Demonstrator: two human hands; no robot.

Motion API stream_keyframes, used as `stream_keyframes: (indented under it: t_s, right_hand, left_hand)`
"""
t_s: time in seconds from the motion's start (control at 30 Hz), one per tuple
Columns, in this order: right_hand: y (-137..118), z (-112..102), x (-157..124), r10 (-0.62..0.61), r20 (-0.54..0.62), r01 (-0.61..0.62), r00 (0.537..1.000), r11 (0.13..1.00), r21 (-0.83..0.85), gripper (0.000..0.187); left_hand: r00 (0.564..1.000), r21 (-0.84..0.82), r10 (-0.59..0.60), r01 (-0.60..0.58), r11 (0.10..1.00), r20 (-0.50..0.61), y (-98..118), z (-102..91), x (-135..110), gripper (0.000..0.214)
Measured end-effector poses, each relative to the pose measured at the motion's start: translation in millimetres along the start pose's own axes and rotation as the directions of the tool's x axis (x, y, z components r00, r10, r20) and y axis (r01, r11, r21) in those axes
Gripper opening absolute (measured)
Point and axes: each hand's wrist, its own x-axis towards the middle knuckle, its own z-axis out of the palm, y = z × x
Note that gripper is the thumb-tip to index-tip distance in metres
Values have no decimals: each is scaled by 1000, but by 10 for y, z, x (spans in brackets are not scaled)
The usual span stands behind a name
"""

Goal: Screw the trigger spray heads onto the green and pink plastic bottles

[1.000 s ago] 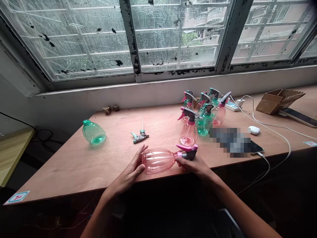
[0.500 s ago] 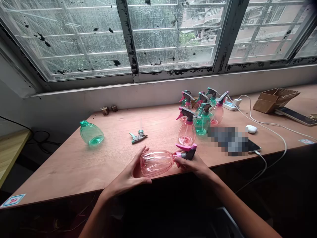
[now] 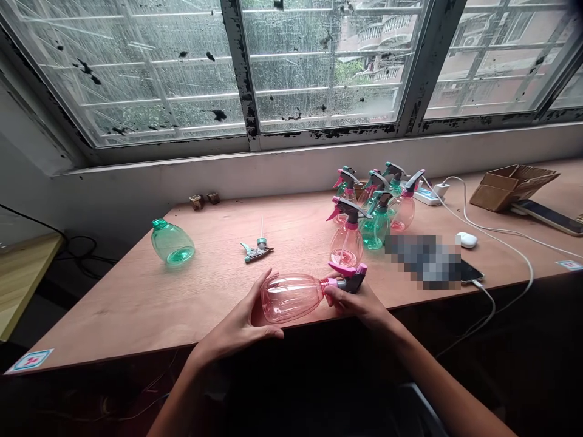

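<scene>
A clear pink spray bottle (image 3: 291, 297) lies sideways in the air over the table's front edge, its base to the left and its trigger upward. My right hand (image 3: 355, 297) grips it at the neck, below the pink and dark grey spray head (image 3: 350, 278). Around the base end curves my left hand (image 3: 250, 315), fingers behind and thumb stretched out underneath. On the table beyond, a loose green and grey spray head (image 3: 257, 250) rests with its tube pointing up. Further left, a green bottle (image 3: 173, 243) without a head stands on the table.
Several assembled pink and green spray bottles (image 3: 346, 243) cluster right of centre. Near them are a phone (image 3: 471, 272) on a cable, a white earbud case (image 3: 467, 240), a power strip (image 3: 426, 194) and a cardboard box (image 3: 505, 188). Windows line the back wall.
The whole view has shifted slightly to the right in the picture. Both hands keep the same hold on the pink spray bottle.
</scene>
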Motion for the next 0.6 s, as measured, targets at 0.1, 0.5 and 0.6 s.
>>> stream_keyframes:
  t_s: [0.1, 0.5, 0.6]
  right_hand:
    - [46, -10, 12, -28, 1, 28, 1000, 1000, -3, 32]
    - [68, -30, 16, -35, 41, 35, 999, 999, -1, 29]
    - [75, -27, 13, -47, 29, 47, 998, 999, 4, 27]
  left_hand:
    - [1000, -30, -19, 19, 999, 2, 1, -19, -10, 92]
    - [1000, 14, -21, 22, 1000, -23, 18, 21, -10, 103]
    - [1000, -3, -29, 29, 1000, -5, -1, -10, -10, 99]
